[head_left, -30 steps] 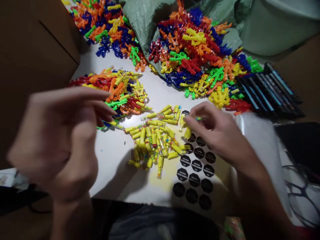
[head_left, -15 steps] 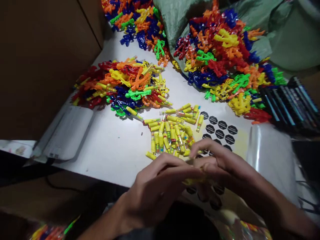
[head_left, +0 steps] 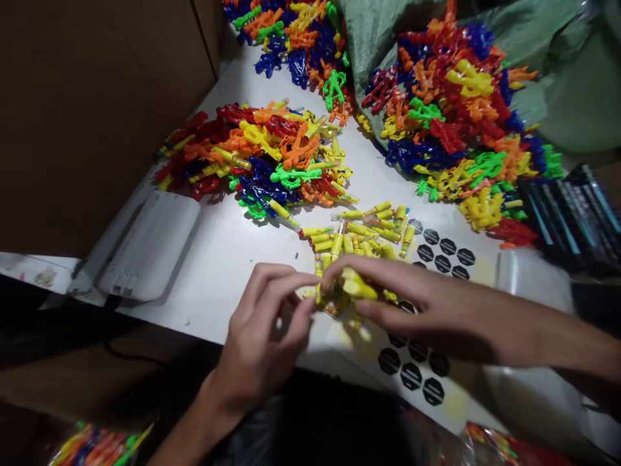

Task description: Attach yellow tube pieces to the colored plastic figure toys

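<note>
The small yellow tubes (head_left: 361, 229) lie in a loose, crisscrossed heap near the front of the pale surface (head_left: 226, 259); their bodies are yellow, with clear ends showing coloured bits inside. The right hand (head_left: 417, 288) reaches over the heap, thumb and forefinger apart with a yellow tube between; whether they grip it, one cannot tell. The left hand (head_left: 264, 333) is just beside it, fingertips close together at the heap's near side, their hold unclear.

The surface's front edge passes close by the left hand. Bare room opens leftward to a white device (head_left: 155, 246), and a strip runs between two toy piles (head_left: 272, 155). A sticker sheet (head_left: 453, 398) bounds the right.
</note>
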Tool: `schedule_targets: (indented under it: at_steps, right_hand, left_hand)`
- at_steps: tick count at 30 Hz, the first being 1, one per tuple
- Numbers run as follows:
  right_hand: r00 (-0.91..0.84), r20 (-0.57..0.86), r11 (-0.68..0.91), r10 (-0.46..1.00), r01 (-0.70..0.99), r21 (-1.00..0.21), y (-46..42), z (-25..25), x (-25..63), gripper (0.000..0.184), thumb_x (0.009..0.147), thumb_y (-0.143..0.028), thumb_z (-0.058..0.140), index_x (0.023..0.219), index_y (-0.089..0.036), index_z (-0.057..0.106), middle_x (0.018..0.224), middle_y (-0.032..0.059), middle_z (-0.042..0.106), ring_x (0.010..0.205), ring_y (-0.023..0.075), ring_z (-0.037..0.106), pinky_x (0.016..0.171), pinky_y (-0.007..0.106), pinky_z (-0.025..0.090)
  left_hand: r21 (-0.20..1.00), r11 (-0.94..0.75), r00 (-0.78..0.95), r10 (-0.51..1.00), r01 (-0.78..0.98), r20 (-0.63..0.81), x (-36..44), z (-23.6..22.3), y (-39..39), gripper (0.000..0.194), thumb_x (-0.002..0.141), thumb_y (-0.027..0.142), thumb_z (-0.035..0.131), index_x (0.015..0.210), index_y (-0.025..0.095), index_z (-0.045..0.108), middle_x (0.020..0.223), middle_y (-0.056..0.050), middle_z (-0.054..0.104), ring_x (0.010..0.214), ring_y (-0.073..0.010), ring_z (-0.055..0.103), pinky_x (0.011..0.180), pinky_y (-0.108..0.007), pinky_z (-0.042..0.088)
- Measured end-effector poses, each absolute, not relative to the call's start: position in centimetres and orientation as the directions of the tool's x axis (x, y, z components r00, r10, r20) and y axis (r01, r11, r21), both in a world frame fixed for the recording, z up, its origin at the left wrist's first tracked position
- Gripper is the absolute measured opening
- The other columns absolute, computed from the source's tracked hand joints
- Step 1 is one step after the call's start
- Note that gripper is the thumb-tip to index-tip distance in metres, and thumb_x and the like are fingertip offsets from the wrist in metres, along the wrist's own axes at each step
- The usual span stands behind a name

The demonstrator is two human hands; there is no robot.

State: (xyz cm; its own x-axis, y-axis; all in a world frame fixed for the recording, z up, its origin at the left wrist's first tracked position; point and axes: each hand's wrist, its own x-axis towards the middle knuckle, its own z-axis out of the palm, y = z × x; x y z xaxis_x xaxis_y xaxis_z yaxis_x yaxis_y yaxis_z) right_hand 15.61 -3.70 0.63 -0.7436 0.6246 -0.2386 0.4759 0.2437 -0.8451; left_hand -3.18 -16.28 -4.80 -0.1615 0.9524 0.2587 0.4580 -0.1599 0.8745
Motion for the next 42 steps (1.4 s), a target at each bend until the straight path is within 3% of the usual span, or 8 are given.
schedule_targets:
  at_steps: [6, 12, 22, 25, 28, 31, 36, 42]
  right_hand:
    - [-0.889, -0.195, 0.840, 0.415, 0.456, -0.294, 3.8, 0.7, 14.4, 0.045, 0.076, -0.007, 0.059, 0.117, -0.023, 0.069, 0.090, 0.0053, 0.077, 0.076, 0.0262, 0.070, 0.061, 0.032, 0.036]
    - [-0.901, -0.360, 0.968, 0.242, 0.251, 0.022, 4.8, 0.5, 13.6, 0.037, 0.085, 0.004, 0.052, 0.113, -0.017, 0.064, 0.102, 0.0098, 0.072, 0.075, 0.0226, 0.065, 0.055, 0.034, 0.022]
    - [-0.923, -0.264, 0.959, 0.281, 0.262, 0.105, 4.9, 0.2, 14.7, 0.028, 0.099, 0.001, 0.049, 0.117, -0.016, 0.061, 0.106, 0.0092, 0.067, 0.075, 0.0206, 0.061, 0.055, 0.034, 0.021]
    - [-0.912, -0.112, 0.912, 0.396, 0.404, -0.066, 4.2, 1.2, 15.6, 0.019, 0.101, -0.007, 0.051, 0.114, -0.017, 0.061, 0.111, 0.0113, 0.067, 0.083, 0.0225, 0.062, 0.059, 0.033, 0.029]
    - [-0.817, 0.022, 0.671, 0.577, 0.458, -0.584, 1.3, 2.5, 16.8, 0.010, 0.106, -0.028, 0.055, 0.106, -0.020, 0.062, 0.110, 0.0082, 0.067, 0.096, 0.0236, 0.063, 0.077, 0.034, 0.044]
    - [-0.695, -0.335, -0.030, 0.636, 0.412, -0.911, -3.6, 2.7, 17.9, 0.024, 0.107, -0.046, 0.057, 0.102, -0.023, 0.061, 0.099, 0.0040, 0.071, 0.088, 0.0208, 0.066, 0.071, 0.030, 0.048]
    - [-0.837, -0.472, -0.740, 0.276, 0.128, -0.660, -10.4, -0.5, 19.6, 0.043, 0.102, -0.055, 0.061, 0.124, -0.018, 0.060, 0.094, 0.0089, 0.076, 0.069, 0.0189, 0.070, 0.061, 0.027, 0.050]
    - [-0.828, -0.489, -0.827, 0.274, 0.057, -0.560, -11.1, -2.8, 20.4, 0.046, 0.101, -0.045, 0.068, 0.140, -0.024, 0.056, 0.088, 0.0024, 0.071, 0.053, 0.0123, 0.064, 0.044, 0.019, 0.039]
  left_hand:
    - [0.656, -0.035, -0.042, 0.994, 0.754, 0.100, -2.7, -6.4, -14.6, 0.020, 0.105, 0.037, 0.058, 0.102, 0.018, 0.061, 0.097, -0.008, 0.062, 0.092, -0.0256, 0.057, 0.080, -0.042, 0.047]
    - [0.511, 0.037, -0.068, 0.997, 0.859, 0.043, -0.7, -6.4, -14.5, 0.018, 0.104, 0.034, 0.057, 0.098, 0.017, 0.059, 0.099, -0.008, 0.059, 0.092, -0.0279, 0.053, 0.079, -0.044, 0.045]
    - [0.537, 0.077, -0.187, 0.970, 0.840, 0.153, -2.7, -5.5, -15.4, 0.010, 0.103, 0.021, 0.058, 0.112, 0.017, 0.060, 0.102, -0.007, 0.061, 0.097, -0.0267, 0.055, 0.085, -0.042, 0.045]
    - [0.634, 0.075, -0.255, 0.946, 0.770, 0.198, -3.9, -4.1, -16.1, 0.009, 0.104, 0.023, 0.059, 0.112, 0.020, 0.061, 0.104, -0.004, 0.064, 0.097, -0.0220, 0.058, 0.088, -0.037, 0.046]
    - [0.740, -0.005, -0.199, 0.962, 0.673, 0.188, -4.5, -1.9, -17.0, 0.011, 0.104, 0.022, 0.061, 0.114, 0.025, 0.062, 0.106, 0.000, 0.065, 0.093, -0.0158, 0.059, 0.085, -0.027, 0.049]
    - [0.815, -0.195, 0.067, 0.980, 0.546, 0.189, -4.3, 0.3, -17.7, 0.022, 0.103, 0.015, 0.062, 0.122, 0.028, 0.062, 0.108, 0.002, 0.068, 0.099, -0.0125, 0.063, 0.087, -0.020, 0.051]
    - [0.926, -0.214, 0.317, 0.942, 0.311, 0.111, -3.3, 1.9, -17.6, 0.030, 0.108, 0.017, 0.053, 0.132, 0.031, 0.063, 0.112, -0.001, 0.069, 0.101, -0.0135, 0.066, 0.092, -0.021, 0.055]
    - [0.805, -0.192, 0.122, 0.981, 0.561, 0.150, -4.2, -1.6, -14.3, 0.022, 0.104, 0.015, 0.060, 0.123, 0.024, 0.065, 0.114, -0.003, 0.065, 0.107, -0.0157, 0.064, 0.095, -0.026, 0.052]
